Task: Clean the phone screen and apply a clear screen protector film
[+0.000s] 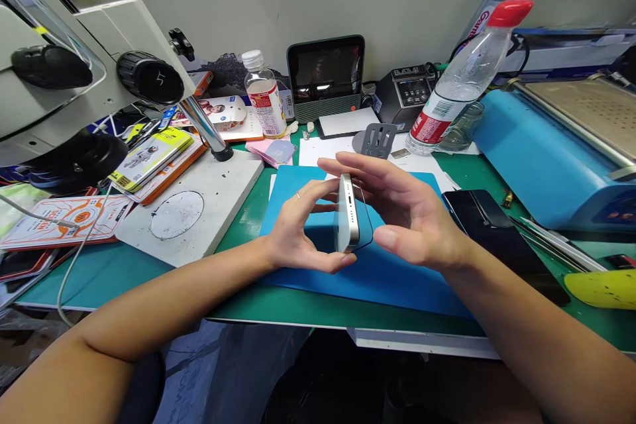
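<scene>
My left hand (308,228) grips a smartphone (348,212) by its long sides, thumb below and fingers above. The phone stands on edge, its silver bottom frame with the charging port and speaker holes facing me. Just right of it is a thin, clear sheet with a dark border (366,215), looking like a screen protector. My right hand (410,212) curves around this sheet, thumb at its lower edge and fingers over the top. Whether the sheet touches the phone's face is hard to tell. Beneath both hands lies a blue mat (318,281).
A microscope (99,79) on a white base (233,192) occupies the left, beside boxes (154,156). Bottles (265,96) (462,79), a dark display (326,69) and a black device (405,96) stand behind. Rightward are a dark phone-like panel (501,238), tweezers (556,245) and a blue machine (541,159).
</scene>
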Tool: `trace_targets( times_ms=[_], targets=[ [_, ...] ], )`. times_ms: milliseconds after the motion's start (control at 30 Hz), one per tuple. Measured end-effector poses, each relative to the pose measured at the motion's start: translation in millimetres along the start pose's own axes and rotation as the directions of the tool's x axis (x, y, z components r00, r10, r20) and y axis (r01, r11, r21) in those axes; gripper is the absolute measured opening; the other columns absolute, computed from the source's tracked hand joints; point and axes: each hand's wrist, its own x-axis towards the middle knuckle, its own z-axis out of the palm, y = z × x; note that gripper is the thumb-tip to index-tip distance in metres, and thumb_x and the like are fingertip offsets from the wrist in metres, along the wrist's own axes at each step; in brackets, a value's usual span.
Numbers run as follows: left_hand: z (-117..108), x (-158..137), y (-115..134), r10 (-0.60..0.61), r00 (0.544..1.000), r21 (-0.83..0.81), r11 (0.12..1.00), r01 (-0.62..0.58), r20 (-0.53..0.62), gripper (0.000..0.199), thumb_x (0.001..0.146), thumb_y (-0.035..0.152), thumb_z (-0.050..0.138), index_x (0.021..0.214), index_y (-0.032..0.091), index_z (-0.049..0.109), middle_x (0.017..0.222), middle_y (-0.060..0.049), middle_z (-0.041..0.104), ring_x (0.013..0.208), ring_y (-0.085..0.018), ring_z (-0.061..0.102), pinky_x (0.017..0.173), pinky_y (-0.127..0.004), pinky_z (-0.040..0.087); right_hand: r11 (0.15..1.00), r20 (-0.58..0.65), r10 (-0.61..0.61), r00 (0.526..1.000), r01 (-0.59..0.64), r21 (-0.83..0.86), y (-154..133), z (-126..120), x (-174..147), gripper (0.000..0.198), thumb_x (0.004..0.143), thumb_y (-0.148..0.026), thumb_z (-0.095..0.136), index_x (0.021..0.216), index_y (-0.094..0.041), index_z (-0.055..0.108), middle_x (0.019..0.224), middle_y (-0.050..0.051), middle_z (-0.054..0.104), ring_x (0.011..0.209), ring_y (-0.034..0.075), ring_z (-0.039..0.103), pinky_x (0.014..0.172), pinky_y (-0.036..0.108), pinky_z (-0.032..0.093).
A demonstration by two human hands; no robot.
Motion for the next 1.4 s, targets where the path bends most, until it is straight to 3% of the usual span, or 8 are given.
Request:
trace_targets(
  times_ms=[233, 467, 633, 767, 867, 1133, 1400],
  targets=[
    [1, -3, -5, 0.046, 0.998, 0.046, 0.998, -0.044, -0.040, 0.088, 0.072, 0.056, 0.085, 0.145, 0.021, 0.050, 0.127, -0.014, 0.059, 0.104, -0.026, 0.069, 0.079, -0.037, 0.066, 1.000, 0.006, -0.016, 1.000, 0.016, 0.006, 1, 0, 0, 0.071, 0.080, -0.025, 0.073, 0.148, -0.034, 0.055, 0.158, 0.003, 0.055, 0.145, 0.031, 0.050, 0.119, 0.052, 0.043],
    [0, -4, -6, 0.001, 1.000, 0.034, 0.999, -0.001, -0.011, 0.090, 0.070, 0.053, 0.086, 0.146, 0.021, 0.048, 0.126, -0.013, 0.059, 0.107, -0.028, 0.067, 0.076, -0.035, 0.065, 1.000, -0.001, -0.023, 1.000, 0.023, -0.018, -1, 0, 0, 0.068, 0.081, -0.026, 0.073, 0.146, -0.034, 0.058, 0.157, 0.002, 0.056, 0.147, 0.031, 0.048, 0.120, 0.050, 0.042],
    [0, -3, -3, -0.048, 0.999, 0.021, 0.999, 0.048, -0.002, 0.088, 0.070, 0.049, 0.085, 0.145, 0.025, 0.046, 0.126, -0.011, 0.060, 0.107, -0.028, 0.067, 0.086, -0.042, 0.065, 0.998, -0.001, -0.018, 1.000, 0.017, -0.067, -1, 1, 1, 0.061, 0.087, -0.042, 0.074, 0.145, -0.033, 0.059, 0.156, 0.003, 0.057, 0.146, 0.031, 0.049, 0.120, 0.050, 0.042],
    [0, -3, 1, -0.084, 0.996, 0.014, 0.996, 0.084, 0.007, 0.086, 0.069, 0.045, 0.085, 0.143, 0.027, 0.047, 0.127, -0.010, 0.061, 0.108, -0.028, 0.067, 0.089, -0.044, 0.064, 0.996, -0.007, -0.017, 1.000, 0.016, -0.085, 1, -2, 2, 0.078, 0.080, -0.061, 0.079, 0.148, -0.033, 0.055, 0.155, 0.006, 0.057, 0.145, 0.033, 0.050, 0.120, 0.050, 0.042],
    [0, -3, 2, -0.079, 0.997, 0.024, 0.997, 0.079, 0.002, 0.087, 0.068, 0.045, 0.085, 0.144, 0.028, 0.046, 0.127, -0.010, 0.061, 0.108, -0.028, 0.067, 0.091, -0.045, 0.063, 0.985, -0.008, -0.054, 0.998, 0.052, -0.166, 2, -6, 3, 0.083, 0.074, -0.065, 0.082, 0.146, -0.031, 0.055, 0.151, 0.008, 0.058, 0.144, 0.033, 0.050, 0.122, 0.051, 0.039],
    [-1, -6, 0, -0.066, 0.998, 0.032, 0.997, 0.067, -0.021, 0.087, 0.069, 0.045, 0.086, 0.145, 0.028, 0.046, 0.128, -0.010, 0.061, 0.108, -0.028, 0.068, 0.093, -0.047, 0.063, 0.844, 0.108, -0.141, 0.984, 0.177, -0.506, 3, -15, 9, 0.073, 0.075, -0.054, 0.086, 0.136, -0.028, 0.056, 0.137, 0.011, 0.060, 0.132, 0.033, 0.057, 0.112, 0.049, 0.047],
    [-2, -4, 4, -0.090, 0.996, 0.012, 0.996, 0.090, -0.015, 0.085, 0.068, 0.042, 0.087, 0.143, 0.026, 0.050, 0.125, -0.010, 0.061, 0.109, -0.028, 0.067, 0.091, -0.043, 0.065, 0.723, 0.135, -0.218, 0.967, 0.253, -0.643, 5, -15, 7, 0.069, 0.076, -0.046, 0.082, 0.135, -0.023, 0.055, 0.132, 0.014, 0.065, 0.123, 0.032, 0.064, 0.105, 0.045, 0.052]
  ],
)
